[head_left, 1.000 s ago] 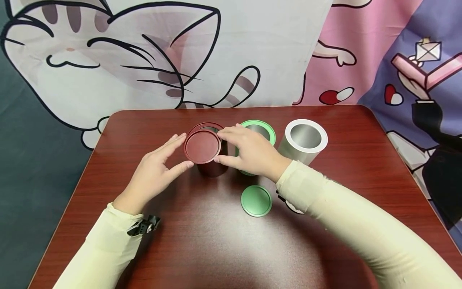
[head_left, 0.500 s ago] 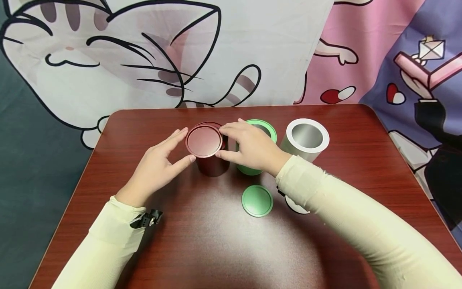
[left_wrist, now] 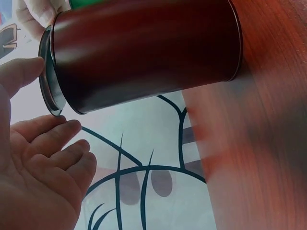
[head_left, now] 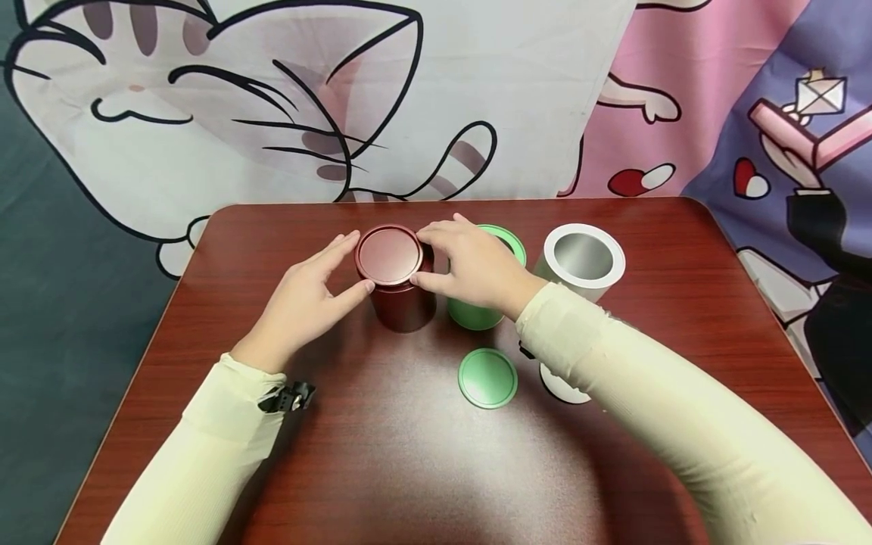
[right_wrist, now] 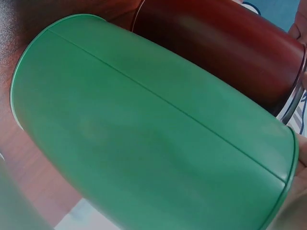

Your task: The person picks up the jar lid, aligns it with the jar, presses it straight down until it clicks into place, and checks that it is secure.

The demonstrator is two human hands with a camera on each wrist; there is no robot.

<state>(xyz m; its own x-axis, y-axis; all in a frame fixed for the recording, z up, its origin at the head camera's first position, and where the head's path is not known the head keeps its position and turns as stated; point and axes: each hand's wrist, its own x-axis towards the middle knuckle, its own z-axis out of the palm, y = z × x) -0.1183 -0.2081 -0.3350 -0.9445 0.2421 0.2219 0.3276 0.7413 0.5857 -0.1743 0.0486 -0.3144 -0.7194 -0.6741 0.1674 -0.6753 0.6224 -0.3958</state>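
Note:
Both hands hold a dark red round lid (head_left: 389, 256) at the mouth of a dark red can (head_left: 403, 309). My left hand (head_left: 300, 303) has its thumb and fingertips on the lid's left edge. Opposite, my right hand (head_left: 477, 265) grips the right edge between thumb and fingers. The left wrist view shows the lid (left_wrist: 52, 76) tilted, with a gap on one side between it and the upright can's rim. Just right of the red can stands a green can (head_left: 470, 314), uncovered and partly hidden by the right hand.
A white can (head_left: 584, 261) with an open top stands at the right. A green lid (head_left: 487, 378) lies flat in front of the cans. Beside it, a white lid (head_left: 562, 386) is partly covered by the right sleeve. The wooden table (head_left: 409, 454) meets a printed cloth behind.
The hands have moved the red lid away from me and slightly right, so it now covers the red can's mouth, which partly showed before. The other cans and lids stayed put.

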